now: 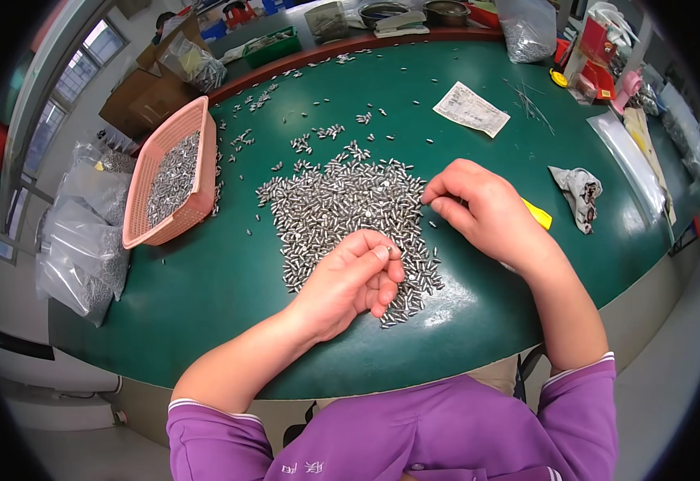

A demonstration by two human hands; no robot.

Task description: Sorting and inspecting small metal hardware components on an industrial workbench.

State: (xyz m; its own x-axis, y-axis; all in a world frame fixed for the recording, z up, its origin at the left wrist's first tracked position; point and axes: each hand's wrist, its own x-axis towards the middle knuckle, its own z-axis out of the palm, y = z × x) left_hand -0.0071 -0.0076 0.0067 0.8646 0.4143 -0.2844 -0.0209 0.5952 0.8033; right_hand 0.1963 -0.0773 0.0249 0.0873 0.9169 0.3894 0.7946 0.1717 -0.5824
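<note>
A wide heap of small, shiny, pointed metal pieces (342, 200) lies on the green tabletop in front of me. My left hand (354, 276) is over the near part of the heap, fingers curled in and thumb pressed to the index finger. Something tiny shows at that thumb tip, too small to name. At the heap's right edge, my right hand (482, 204) has its thumb and index finger drawn together in a pinch, with the other fingers folded. Whatever may be between those fingertips cannot be made out.
A pink plastic basket (205, 188) of similar pieces stands at left, beside filled clear bags (85, 256). A paper slip (472, 109), thin wires (532, 107), a yellow object (536, 213) and a crumpled wrapper (580, 195) lie right. Loose pieces scatter toward the far rim.
</note>
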